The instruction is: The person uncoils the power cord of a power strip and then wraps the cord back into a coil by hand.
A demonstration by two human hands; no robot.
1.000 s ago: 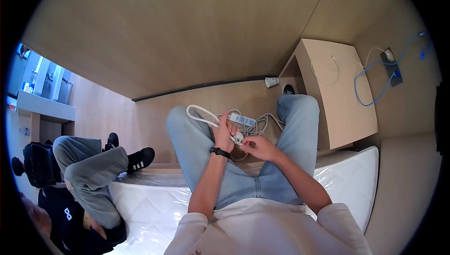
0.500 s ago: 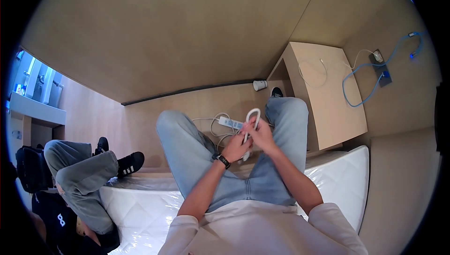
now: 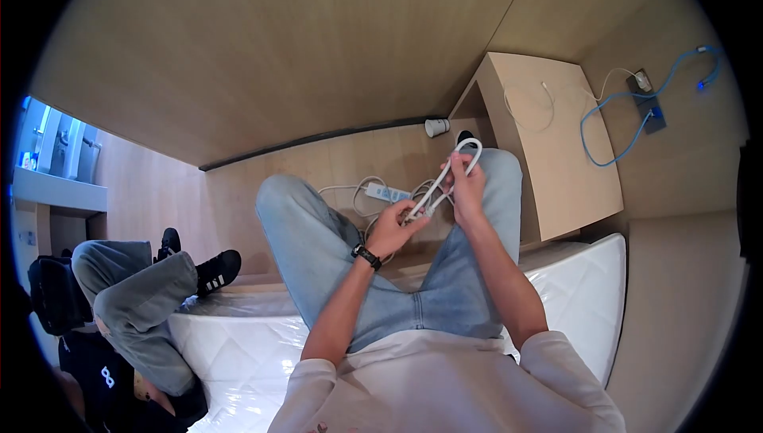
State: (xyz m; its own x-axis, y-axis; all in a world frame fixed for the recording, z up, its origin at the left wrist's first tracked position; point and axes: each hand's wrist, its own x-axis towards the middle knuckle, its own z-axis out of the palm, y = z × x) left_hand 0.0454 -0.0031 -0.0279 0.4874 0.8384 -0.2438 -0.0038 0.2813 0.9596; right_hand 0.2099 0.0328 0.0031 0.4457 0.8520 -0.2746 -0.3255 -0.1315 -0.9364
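Observation:
A white cable, folded into a long narrow loop, stretches between my two hands above the gap between my knees. My left hand, with a watch on its wrist, is closed on the lower end of the loop. Higher up and to the right, my right hand pinches the loop near its rounded top. Behind the hands, a white power strip lies on the floor with loose cord around it.
On the right stands a wooden cabinet with a thin white cable on top. A blue cable runs from a wall socket. A white cup-like object sits by the panel. Another person's legs are at left, beside the plastic-wrapped mattress.
My hands have moved apart, the right one up and to the right, the left slightly left. The cable loop between them is now drawn out longer.

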